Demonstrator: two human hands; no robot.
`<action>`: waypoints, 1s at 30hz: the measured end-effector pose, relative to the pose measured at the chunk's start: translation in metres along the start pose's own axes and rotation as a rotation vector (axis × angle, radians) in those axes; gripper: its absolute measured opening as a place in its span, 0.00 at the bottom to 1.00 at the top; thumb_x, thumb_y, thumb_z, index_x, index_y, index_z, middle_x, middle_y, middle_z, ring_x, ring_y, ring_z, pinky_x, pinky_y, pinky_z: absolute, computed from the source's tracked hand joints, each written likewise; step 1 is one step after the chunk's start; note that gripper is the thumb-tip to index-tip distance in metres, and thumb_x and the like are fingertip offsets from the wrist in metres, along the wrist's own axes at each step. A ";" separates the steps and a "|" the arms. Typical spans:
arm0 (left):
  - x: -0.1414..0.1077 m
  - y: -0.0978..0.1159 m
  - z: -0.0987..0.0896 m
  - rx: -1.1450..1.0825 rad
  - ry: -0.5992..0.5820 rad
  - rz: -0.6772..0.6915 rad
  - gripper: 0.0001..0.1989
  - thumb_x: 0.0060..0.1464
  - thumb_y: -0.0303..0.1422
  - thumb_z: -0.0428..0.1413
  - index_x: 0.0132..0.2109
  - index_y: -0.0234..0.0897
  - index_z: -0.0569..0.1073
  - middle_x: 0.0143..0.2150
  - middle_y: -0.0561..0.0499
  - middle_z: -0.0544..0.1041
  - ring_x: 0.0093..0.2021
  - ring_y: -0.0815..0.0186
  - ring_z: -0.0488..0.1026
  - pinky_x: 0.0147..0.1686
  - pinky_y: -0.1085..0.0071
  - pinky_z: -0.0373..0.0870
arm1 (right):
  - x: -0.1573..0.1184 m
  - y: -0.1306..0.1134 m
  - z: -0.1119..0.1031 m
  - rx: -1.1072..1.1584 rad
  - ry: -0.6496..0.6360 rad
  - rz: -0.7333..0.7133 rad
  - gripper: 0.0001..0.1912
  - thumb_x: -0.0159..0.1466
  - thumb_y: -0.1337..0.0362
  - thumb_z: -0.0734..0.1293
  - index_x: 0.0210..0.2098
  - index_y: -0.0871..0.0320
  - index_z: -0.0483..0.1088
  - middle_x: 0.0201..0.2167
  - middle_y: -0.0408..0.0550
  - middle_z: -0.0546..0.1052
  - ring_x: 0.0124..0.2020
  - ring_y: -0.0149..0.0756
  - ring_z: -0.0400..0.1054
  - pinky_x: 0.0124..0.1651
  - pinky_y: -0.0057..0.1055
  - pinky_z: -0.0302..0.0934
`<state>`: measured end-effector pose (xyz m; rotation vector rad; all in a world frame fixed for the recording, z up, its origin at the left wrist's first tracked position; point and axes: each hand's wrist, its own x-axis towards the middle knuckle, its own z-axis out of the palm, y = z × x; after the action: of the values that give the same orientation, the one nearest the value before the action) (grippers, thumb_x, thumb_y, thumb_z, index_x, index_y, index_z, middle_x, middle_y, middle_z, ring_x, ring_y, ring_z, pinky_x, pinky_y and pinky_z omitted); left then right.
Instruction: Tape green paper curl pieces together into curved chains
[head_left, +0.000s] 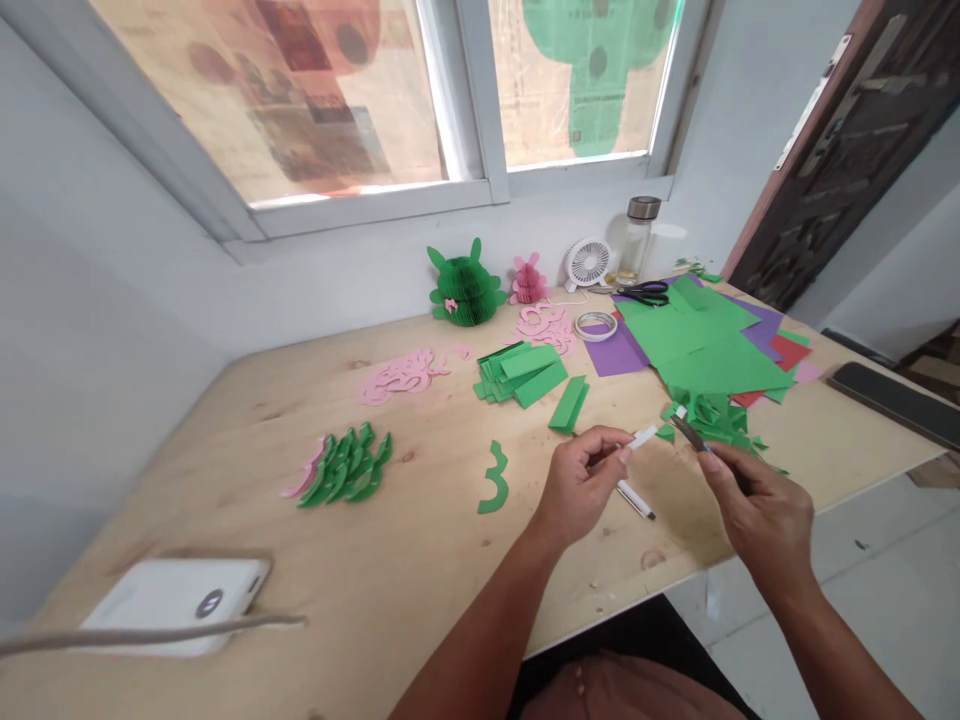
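My left hand (583,482) pinches a small white strip (643,437) between thumb and fingers. In my right hand (761,505) is a pair of scissors (688,433), dark blades pointing toward the strip; a small white scrap (680,411) shows by their tip. The blades and the strip are apart. Under my left hand a white pen (636,499) with a dark end lies on the table. Left of that hand is a wavy green paper cutout (493,480). A folded green paper piece (569,404) lies just beyond it. Green paper scraps (712,418) are heaped behind my right hand.
Green sheets (697,345), a tape roll (595,326) and black-handled scissors (645,292) lie at back right. A fan (589,263), bottle (635,245) and green honeycomb figure (466,290) stand along the wall. Curled cutouts (349,465) and a white power bank (172,600) lie left.
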<state>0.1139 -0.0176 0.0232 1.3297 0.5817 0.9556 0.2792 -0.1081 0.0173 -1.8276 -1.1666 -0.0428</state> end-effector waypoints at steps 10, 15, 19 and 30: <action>0.008 -0.009 0.008 0.499 0.027 0.225 0.16 0.57 0.33 0.52 0.52 0.39 0.69 0.25 0.54 0.71 0.23 0.70 0.65 0.27 0.73 0.62 | -0.005 0.007 -0.013 -0.181 0.070 -0.257 0.15 0.64 0.54 0.63 0.37 0.58 0.74 0.29 0.48 0.79 0.27 0.36 0.71 0.31 0.29 0.61; 0.023 -0.018 0.018 0.823 0.012 0.329 0.17 0.58 0.33 0.50 0.54 0.39 0.68 0.33 0.49 0.77 0.31 0.64 0.73 0.33 0.69 0.67 | -0.006 0.010 -0.017 -0.225 0.058 -0.311 0.13 0.64 0.54 0.62 0.36 0.56 0.73 0.28 0.47 0.78 0.27 0.35 0.71 0.30 0.28 0.60; 0.037 -0.029 0.025 1.098 0.000 0.306 0.18 0.57 0.30 0.50 0.55 0.40 0.66 0.37 0.48 0.79 0.37 0.61 0.75 0.38 0.66 0.69 | -0.005 0.014 -0.019 -0.236 0.102 -0.373 0.13 0.64 0.54 0.63 0.35 0.56 0.74 0.26 0.44 0.77 0.24 0.33 0.70 0.28 0.27 0.59; 0.044 -0.039 0.027 1.261 -0.113 0.281 0.16 0.54 0.29 0.54 0.51 0.37 0.70 0.38 0.45 0.78 0.44 0.56 0.72 0.46 0.58 0.65 | -0.008 0.018 -0.019 -0.180 0.070 -0.377 0.13 0.64 0.55 0.63 0.35 0.58 0.74 0.25 0.44 0.77 0.23 0.32 0.71 0.26 0.26 0.61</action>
<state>0.1680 0.0065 -0.0027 2.6156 0.9878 0.6922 0.2954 -0.1292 0.0120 -1.7185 -1.4806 -0.4365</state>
